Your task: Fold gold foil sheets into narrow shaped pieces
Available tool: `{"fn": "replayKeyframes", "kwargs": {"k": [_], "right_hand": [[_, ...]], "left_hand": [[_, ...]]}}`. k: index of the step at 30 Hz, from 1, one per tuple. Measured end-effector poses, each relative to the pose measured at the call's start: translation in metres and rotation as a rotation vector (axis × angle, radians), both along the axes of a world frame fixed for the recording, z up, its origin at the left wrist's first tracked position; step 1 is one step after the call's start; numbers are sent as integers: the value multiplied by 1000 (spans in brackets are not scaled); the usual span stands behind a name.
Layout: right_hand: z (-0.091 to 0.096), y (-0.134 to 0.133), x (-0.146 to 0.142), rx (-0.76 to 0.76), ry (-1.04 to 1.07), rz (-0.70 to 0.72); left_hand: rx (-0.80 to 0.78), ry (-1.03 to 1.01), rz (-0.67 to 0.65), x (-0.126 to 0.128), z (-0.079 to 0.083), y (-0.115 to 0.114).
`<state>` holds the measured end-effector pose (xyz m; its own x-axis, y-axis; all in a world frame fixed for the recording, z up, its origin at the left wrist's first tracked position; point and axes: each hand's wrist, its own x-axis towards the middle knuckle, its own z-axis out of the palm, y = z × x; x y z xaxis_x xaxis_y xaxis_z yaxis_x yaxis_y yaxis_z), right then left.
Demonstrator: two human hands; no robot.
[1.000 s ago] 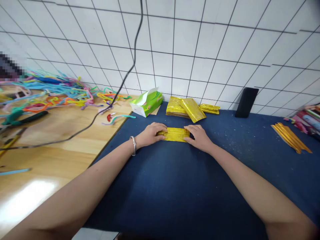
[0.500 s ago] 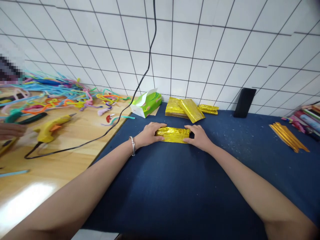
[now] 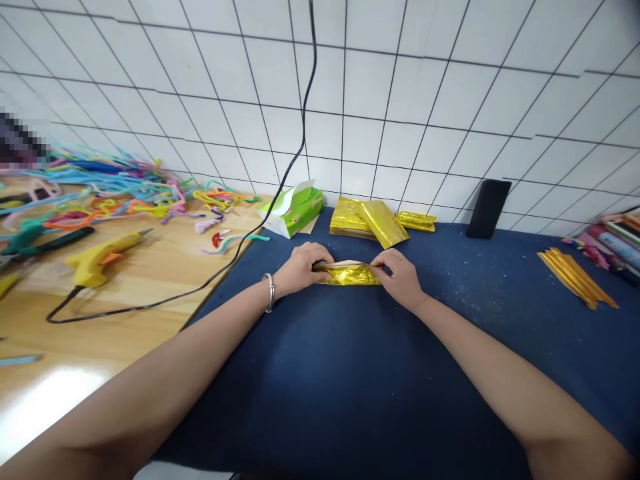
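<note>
A strip of shiny gold foil paper lies between my hands over the dark blue table. Its upper edge is folded, and a pale underside shows along the fold. My left hand pinches the left end between thumb and fingers; a silver bangle is on that wrist. At the right end, my right hand pinches the paper the same way. Just behind lie a stack of gold foil paper, a loose gold sheet leaning on it, and a narrow folded gold piece.
A green tissue pack and a black phone stand by the tiled wall. Pleated gold strips lie right. On the wooden table are a yellow glue gun, its black cord, pliers and colourful pipe cleaners.
The gold paper's upper part has been folded over, so it looks narrower and shows its pale underside. Another person's hand at the far left has left the view.
</note>
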<state>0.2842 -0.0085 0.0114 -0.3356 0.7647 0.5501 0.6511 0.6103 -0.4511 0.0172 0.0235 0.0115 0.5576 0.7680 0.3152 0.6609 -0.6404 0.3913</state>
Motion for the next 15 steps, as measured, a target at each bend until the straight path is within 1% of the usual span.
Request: {"fn": "replayKeyframes", "kwargs": {"k": [2,5,8,10,12,15], "right_hand": [[1,0,0,61,-16,-7],[3,0,0,131,-114,-23],[4,-1,0,153,-245,-13],[5,-1,-1,136,-321,11],[5,-1,-2,108,-366,19],[3,1,-3,70,-381,-21]], "left_hand": [[54,18,-14,3,3,1],[134,46,-15,7,5,1],[154,45,13,8,2,1],[141,26,34,6,-2,4],[97,3,28,4,-7,9],[9,-59,5,2,-11,13]]}}
